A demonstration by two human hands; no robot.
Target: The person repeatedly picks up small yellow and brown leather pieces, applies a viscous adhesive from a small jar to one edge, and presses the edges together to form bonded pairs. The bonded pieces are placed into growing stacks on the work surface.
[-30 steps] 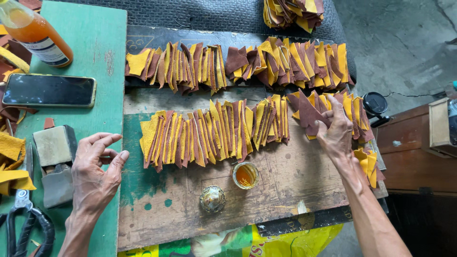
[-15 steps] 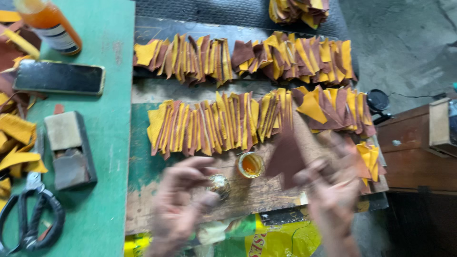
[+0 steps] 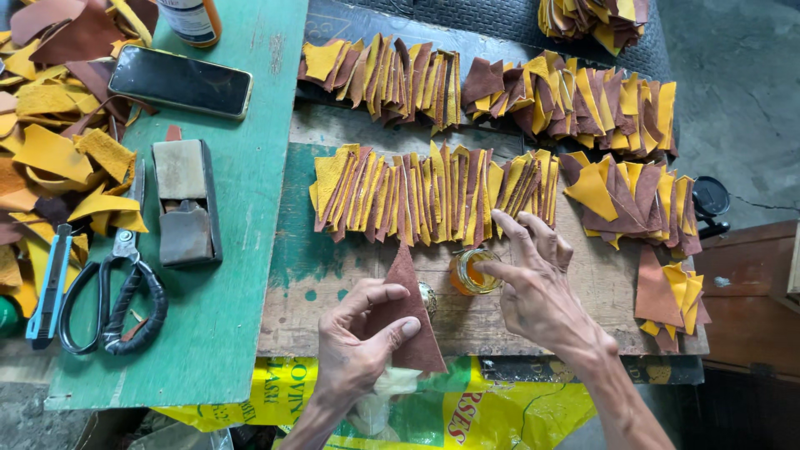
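In the lower middle of the frame, the left hand point(image 3: 354, 346) is holding a brown leather triangle point(image 3: 404, 312) flat on the wooden board point(image 3: 333, 321). The thumb and the forefinger are lying on top of the triangle, near its left edge, and the other fingers are curling under or beside it, so the hand is grasping the piece. The point of the triangle is showing up toward the row of cut pieces point(image 3: 433, 196), and its wide base is reaching over the near edge of the board. The right hand point(image 3: 537, 287) is resting just to the right of it, with fingers spread and loose, grasping nothing. Its forefinger is touching the rim of a small glass jar point(image 3: 471, 271) with orange liquid inside, and the longer fingers are lying at the lower edge of the row of yellow and brown pieces. A small round metal thing is sitting between the triangle and the jar, partly hidden, so I cannot tell what it is. At the left, on the green table point(image 3: 242, 317), scissors point(image 3: 117, 292), a blue cutter point(image 3: 50, 283), a block point(image 3: 185, 202) and a phone point(image 3: 179, 81) are lying.
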